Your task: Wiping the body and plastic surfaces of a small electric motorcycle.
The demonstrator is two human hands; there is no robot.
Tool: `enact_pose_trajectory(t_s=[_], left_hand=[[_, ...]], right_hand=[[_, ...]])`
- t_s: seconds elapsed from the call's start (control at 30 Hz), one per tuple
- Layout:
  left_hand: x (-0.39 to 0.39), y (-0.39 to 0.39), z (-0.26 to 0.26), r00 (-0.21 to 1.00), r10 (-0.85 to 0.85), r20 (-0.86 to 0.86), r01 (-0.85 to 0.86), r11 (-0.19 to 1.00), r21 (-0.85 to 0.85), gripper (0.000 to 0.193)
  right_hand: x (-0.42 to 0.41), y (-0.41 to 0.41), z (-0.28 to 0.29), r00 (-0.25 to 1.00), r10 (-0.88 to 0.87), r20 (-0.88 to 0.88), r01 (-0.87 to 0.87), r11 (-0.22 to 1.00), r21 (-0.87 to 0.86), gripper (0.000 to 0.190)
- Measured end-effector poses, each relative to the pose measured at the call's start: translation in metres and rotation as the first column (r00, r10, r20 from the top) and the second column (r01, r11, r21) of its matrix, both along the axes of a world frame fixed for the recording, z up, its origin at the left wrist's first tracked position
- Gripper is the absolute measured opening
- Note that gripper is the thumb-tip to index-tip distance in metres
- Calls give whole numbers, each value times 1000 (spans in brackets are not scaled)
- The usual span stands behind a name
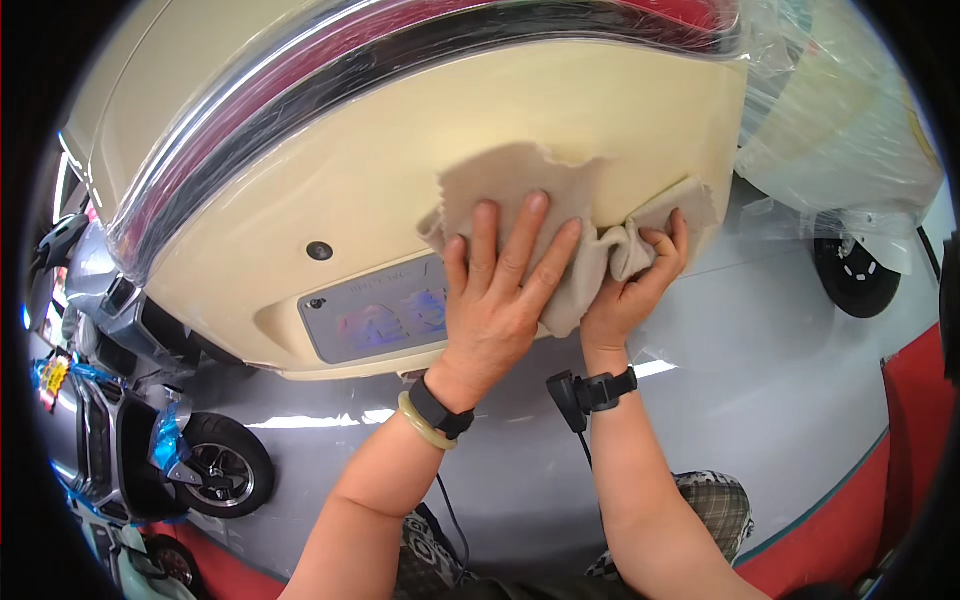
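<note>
A beige cloth (517,176) with zigzag-cut edges lies against the cream rear panel (360,161) of a vehicle. My left hand (502,289) presses flat on it, fingers spread. Its bunched end is gripped between the thumb and fingers of my right hand (637,289), near the panel's right edge. I cannot tell whether this is one cloth or two. Left of my left hand, a grey plate (375,311) bearing writing sits in a recess, partly covered by that hand. Above the recess is a round black lock (319,250).
A film-wrapped red and black light strip (315,97) curves over the panel. Scooters with a black wheel (225,465) stand at left. At right is a plastic-wrapped vehicle (840,127) with a small wheel (855,274). Grey floor (750,375) meets red flooring (832,517).
</note>
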State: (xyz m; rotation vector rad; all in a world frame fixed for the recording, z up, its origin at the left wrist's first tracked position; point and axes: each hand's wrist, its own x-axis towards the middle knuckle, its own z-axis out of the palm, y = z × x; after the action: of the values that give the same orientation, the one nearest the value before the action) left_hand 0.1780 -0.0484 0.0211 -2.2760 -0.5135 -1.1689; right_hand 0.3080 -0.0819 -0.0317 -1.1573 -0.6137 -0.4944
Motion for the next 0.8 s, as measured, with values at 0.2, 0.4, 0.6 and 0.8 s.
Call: enact_pose_trajectory(t_s=[0.2,0.4,0.6,0.8], left_hand=[[-20,3,-11,962,-206,-177,182,973,-144,36],[-54,6,16,957,-117,-265,89,989,-114,37],[-89,12,22,963,-54,-264,23,993,-116,32],[-137,28,26,963,9,-270,-30,997,-73,25]], right_hand=[[-6,1,-13,998,-36,52,40,997,-72,34],[-28,4,-10,997,-72,8,73,992,-104,23],[-69,13,-4,998,32,52,-31,999,-22,23],[-97,14,-3,968,90,236,-66,992,-107,30]])
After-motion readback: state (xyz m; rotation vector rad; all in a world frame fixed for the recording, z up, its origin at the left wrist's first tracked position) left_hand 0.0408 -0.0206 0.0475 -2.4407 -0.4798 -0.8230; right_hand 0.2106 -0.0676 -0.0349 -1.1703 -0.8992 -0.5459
